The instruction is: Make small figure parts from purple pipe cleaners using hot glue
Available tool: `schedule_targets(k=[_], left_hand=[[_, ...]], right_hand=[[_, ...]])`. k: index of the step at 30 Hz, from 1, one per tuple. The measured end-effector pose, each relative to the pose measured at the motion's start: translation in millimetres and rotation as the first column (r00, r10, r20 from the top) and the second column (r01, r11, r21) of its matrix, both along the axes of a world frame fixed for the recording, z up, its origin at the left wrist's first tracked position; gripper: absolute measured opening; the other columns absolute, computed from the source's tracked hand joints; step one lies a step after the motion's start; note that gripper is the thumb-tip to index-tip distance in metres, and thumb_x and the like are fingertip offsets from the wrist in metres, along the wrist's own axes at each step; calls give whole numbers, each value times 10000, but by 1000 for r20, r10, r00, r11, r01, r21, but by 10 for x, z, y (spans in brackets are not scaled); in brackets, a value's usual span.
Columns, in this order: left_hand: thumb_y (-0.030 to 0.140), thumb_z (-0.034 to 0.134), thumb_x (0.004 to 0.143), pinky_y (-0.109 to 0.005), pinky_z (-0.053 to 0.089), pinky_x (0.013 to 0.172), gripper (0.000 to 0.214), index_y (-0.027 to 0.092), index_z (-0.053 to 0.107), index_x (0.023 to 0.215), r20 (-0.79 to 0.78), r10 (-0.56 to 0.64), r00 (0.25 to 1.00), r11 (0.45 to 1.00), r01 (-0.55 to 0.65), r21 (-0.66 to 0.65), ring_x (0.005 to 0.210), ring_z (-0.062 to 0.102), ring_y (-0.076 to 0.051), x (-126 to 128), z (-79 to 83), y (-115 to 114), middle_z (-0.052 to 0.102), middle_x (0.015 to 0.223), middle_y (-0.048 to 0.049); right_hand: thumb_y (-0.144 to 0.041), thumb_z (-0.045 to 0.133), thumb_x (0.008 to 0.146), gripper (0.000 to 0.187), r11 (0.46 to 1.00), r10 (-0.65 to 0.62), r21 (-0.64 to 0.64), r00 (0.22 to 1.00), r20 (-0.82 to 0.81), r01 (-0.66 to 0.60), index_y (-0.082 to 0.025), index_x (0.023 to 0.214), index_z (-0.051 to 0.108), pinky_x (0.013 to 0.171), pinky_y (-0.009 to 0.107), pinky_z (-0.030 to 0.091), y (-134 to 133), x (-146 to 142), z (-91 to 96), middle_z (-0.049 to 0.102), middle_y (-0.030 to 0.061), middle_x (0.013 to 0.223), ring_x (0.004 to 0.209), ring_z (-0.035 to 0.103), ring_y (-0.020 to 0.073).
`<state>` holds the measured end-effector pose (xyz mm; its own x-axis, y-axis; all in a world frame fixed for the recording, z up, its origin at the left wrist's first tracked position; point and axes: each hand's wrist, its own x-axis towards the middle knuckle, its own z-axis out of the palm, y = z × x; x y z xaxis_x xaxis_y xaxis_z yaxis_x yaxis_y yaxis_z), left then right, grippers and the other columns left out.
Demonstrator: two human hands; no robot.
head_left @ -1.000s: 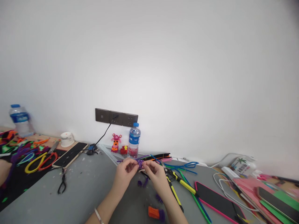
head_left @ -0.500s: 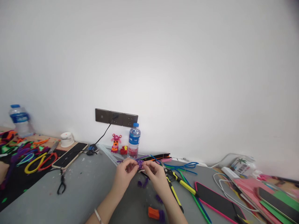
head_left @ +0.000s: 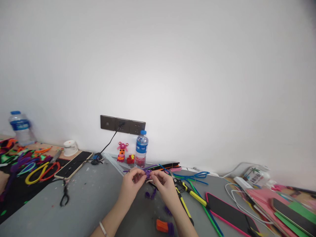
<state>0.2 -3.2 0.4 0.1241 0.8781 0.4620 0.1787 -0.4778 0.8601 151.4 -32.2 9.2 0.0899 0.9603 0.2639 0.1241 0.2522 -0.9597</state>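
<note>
Both of my hands meet above the grey table point(head_left: 98, 200), pinching a small twisted purple pipe cleaner piece point(head_left: 147, 173) between their fingertips. My left hand point(head_left: 132, 186) holds its left side and my right hand point(head_left: 165, 187) holds its right side, fingers curled in. Just below the hands lie small purple pipe cleaner scraps point(head_left: 150, 194). An orange and purple bundle point(head_left: 164, 226) rests near my right forearm.
Yellow-handled pliers point(head_left: 187, 194) and green and blue pipe cleaners point(head_left: 197, 179) lie right of my hands, then a pink-edged phone point(head_left: 229, 214). A water bottle point(head_left: 141, 148) and small figures point(head_left: 122, 152) stand by the wall. Left: another phone point(head_left: 74, 163), black clip point(head_left: 64, 197), coloured pipe cleaners point(head_left: 32, 164).
</note>
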Motion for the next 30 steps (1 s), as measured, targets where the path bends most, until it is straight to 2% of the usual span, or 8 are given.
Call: schedule_targets(k=[30], left_hand=[[235, 620, 762, -217, 409, 513, 100, 176, 649, 688, 8, 4, 1000, 1000, -4, 11, 539, 531, -131, 1, -4, -6, 598, 647, 9]], right_hand=[[-568, 643, 751, 429, 1000, -6, 9, 1000, 13, 6, -141, 767, 683, 591, 276, 453, 3, -9, -7, 655, 63, 696, 629, 567, 184]])
